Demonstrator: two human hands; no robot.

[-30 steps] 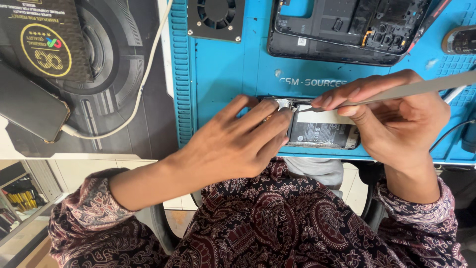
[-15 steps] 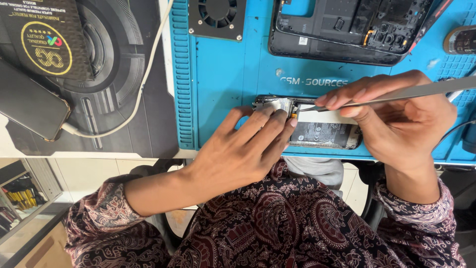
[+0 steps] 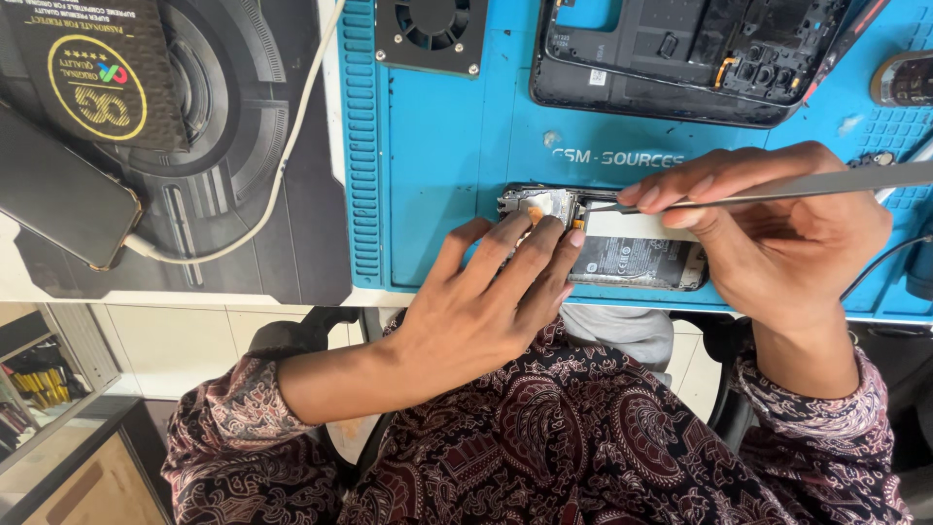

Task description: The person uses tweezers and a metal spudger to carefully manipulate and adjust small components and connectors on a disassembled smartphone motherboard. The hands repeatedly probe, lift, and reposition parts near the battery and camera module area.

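At far left, one dark phone (image 3: 60,209) lies on a black mat (image 3: 233,175), joined to one white cable (image 3: 277,185); one black box (image 3: 102,73) with a gold round seal sits above it. The blue mat (image 3: 437,175) carries one small fan (image 3: 432,34) at its top edge and, further right, one detached dark phone shell (image 3: 680,58). Near the mat's front edge lies one opened phone (image 3: 622,255), back cover off, battery and board exposed; disassembly thus appears well under way, with internal parts seemingly not yet lifted out. The left hand (image 3: 486,311) presses its fingertips on the phone's left end, steadying rather than clasping it. The right hand (image 3: 777,243) pinches one pair of metal tweezers (image 3: 777,187), the tip reaching the board beside the left fingertips. Two hands show, both the person's own.
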